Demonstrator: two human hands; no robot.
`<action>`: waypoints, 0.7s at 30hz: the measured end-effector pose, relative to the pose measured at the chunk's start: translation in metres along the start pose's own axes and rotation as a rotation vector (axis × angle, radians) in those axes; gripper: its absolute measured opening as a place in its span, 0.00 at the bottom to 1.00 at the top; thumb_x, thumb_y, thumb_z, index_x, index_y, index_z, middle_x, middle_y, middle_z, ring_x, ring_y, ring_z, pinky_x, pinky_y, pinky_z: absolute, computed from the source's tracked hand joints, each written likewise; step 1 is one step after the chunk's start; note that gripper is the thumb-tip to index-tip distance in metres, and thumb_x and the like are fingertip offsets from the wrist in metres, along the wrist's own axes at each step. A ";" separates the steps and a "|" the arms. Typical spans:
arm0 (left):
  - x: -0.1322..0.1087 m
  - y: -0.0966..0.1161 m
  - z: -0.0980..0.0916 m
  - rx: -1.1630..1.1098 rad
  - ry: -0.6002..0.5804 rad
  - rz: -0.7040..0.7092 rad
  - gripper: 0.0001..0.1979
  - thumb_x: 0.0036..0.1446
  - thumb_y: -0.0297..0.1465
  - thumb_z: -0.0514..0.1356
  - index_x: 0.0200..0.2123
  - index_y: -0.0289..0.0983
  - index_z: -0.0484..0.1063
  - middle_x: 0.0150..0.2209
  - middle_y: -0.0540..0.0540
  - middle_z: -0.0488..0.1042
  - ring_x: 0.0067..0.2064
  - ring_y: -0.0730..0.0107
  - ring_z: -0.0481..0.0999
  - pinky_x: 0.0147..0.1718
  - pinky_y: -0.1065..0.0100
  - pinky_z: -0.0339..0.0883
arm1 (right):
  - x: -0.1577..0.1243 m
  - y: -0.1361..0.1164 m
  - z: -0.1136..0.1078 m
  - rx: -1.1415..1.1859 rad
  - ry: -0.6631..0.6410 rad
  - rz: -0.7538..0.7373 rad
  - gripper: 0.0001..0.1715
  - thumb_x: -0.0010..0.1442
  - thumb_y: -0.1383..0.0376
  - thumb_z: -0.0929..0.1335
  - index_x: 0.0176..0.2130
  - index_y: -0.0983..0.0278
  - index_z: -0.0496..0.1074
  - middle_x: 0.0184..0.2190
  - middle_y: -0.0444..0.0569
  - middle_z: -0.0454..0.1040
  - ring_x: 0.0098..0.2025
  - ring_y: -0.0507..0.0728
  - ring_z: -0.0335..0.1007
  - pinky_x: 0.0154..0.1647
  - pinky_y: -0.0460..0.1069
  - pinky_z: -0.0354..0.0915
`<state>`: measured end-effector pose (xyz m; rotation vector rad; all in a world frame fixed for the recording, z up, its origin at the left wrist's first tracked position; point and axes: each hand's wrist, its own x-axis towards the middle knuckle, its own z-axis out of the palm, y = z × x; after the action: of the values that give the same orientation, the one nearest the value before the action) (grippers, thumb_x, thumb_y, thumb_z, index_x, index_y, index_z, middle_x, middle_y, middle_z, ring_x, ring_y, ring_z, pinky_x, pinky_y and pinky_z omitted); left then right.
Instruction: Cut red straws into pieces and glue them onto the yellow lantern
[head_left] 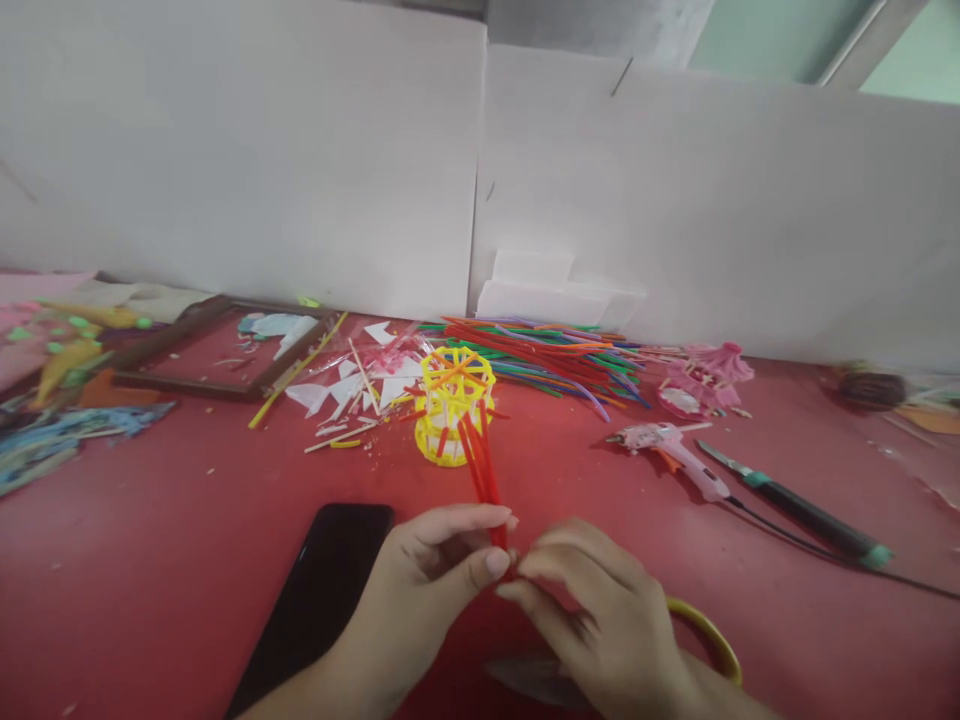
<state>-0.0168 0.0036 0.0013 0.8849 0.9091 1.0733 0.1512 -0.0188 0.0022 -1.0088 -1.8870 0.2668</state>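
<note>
Several red pipe cleaners (484, 470) stand in a small upright bunch, pinched between the thumb and fingers of my left hand (427, 580). At the bunch's lower end, my right hand (600, 610) is closed with its thumb and fingertips pressed together; the grip itself is partly hidden. Just behind the bunch is a round yellow frame (454, 400) with spokes on top and pale uprights. Beneath my right hand lie scissors, with a yellow handle (709, 635) and a blurred blade showing. A black phone (322, 590) lies by my left hand.
A pile of coloured pipe cleaners (540, 355) lies against the white board (675, 200). On the right are a pink glue gun (675, 455) with its cord, a dark-handled cutter (810, 515) and a pink ornament (709, 380). Paper scraps (337, 390) and a brown frame (187, 385) sit left.
</note>
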 end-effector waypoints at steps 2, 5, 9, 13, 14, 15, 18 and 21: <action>-0.001 0.000 0.000 -0.033 -0.020 -0.019 0.10 0.43 0.29 0.74 0.32 0.45 0.83 0.33 0.51 0.85 0.31 0.77 0.80 0.31 0.82 0.74 | 0.001 0.001 -0.004 -0.039 -0.011 -0.049 0.09 0.66 0.63 0.67 0.32 0.63 0.72 0.27 0.44 0.75 0.29 0.50 0.72 0.33 0.43 0.67; -0.003 0.000 0.000 -0.072 -0.060 -0.046 0.10 0.44 0.30 0.73 0.33 0.45 0.83 0.34 0.50 0.85 0.33 0.76 0.81 0.33 0.81 0.74 | 0.000 0.002 -0.006 -0.048 -0.061 -0.079 0.09 0.68 0.64 0.65 0.34 0.62 0.71 0.31 0.46 0.77 0.33 0.51 0.74 0.37 0.43 0.68; -0.002 0.003 0.002 -0.075 -0.072 -0.028 0.09 0.43 0.29 0.74 0.32 0.44 0.83 0.32 0.50 0.84 0.31 0.77 0.80 0.33 0.80 0.73 | 0.003 0.002 -0.007 -0.014 -0.106 -0.048 0.12 0.69 0.64 0.64 0.32 0.63 0.70 0.31 0.46 0.77 0.33 0.51 0.74 0.37 0.43 0.67; -0.001 0.003 0.002 -0.011 -0.079 -0.021 0.11 0.43 0.27 0.73 0.33 0.43 0.83 0.25 0.53 0.81 0.27 0.81 0.75 0.29 0.81 0.70 | 0.018 0.001 -0.025 -0.032 -0.361 -0.037 0.12 0.67 0.61 0.66 0.31 0.62 0.69 0.31 0.44 0.75 0.33 0.51 0.71 0.35 0.45 0.64; -0.001 0.002 0.002 0.005 -0.084 -0.025 0.11 0.43 0.27 0.73 0.33 0.43 0.83 0.24 0.53 0.79 0.26 0.82 0.74 0.28 0.82 0.68 | 0.022 0.001 -0.035 -0.059 -0.442 -0.021 0.11 0.66 0.60 0.68 0.32 0.62 0.70 0.31 0.44 0.75 0.33 0.52 0.70 0.34 0.45 0.64; -0.001 0.001 0.002 0.020 -0.087 -0.034 0.11 0.43 0.27 0.73 0.34 0.43 0.83 0.22 0.54 0.78 0.25 0.82 0.72 0.28 0.82 0.67 | 0.023 0.000 -0.045 -0.119 -0.510 0.029 0.10 0.65 0.61 0.68 0.32 0.62 0.70 0.31 0.44 0.75 0.32 0.52 0.69 0.33 0.45 0.63; -0.001 0.000 0.002 0.075 -0.094 -0.094 0.12 0.44 0.29 0.72 0.36 0.42 0.83 0.21 0.55 0.74 0.24 0.82 0.70 0.27 0.80 0.65 | 0.012 0.003 -0.081 -0.289 -0.611 0.191 0.11 0.65 0.67 0.66 0.29 0.61 0.69 0.26 0.42 0.74 0.26 0.51 0.66 0.27 0.46 0.59; -0.001 0.001 0.000 0.166 -0.104 -0.142 0.12 0.46 0.31 0.71 0.37 0.42 0.82 0.24 0.53 0.76 0.27 0.79 0.72 0.30 0.77 0.66 | -0.020 0.013 -0.107 -0.305 -0.555 0.249 0.03 0.57 0.66 0.70 0.31 0.59 0.75 0.30 0.46 0.78 0.29 0.54 0.71 0.31 0.48 0.65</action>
<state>-0.0176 0.0030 0.0017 0.9883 0.9688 0.8311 0.2503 -0.0490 0.0387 -1.4952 -2.3455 0.4496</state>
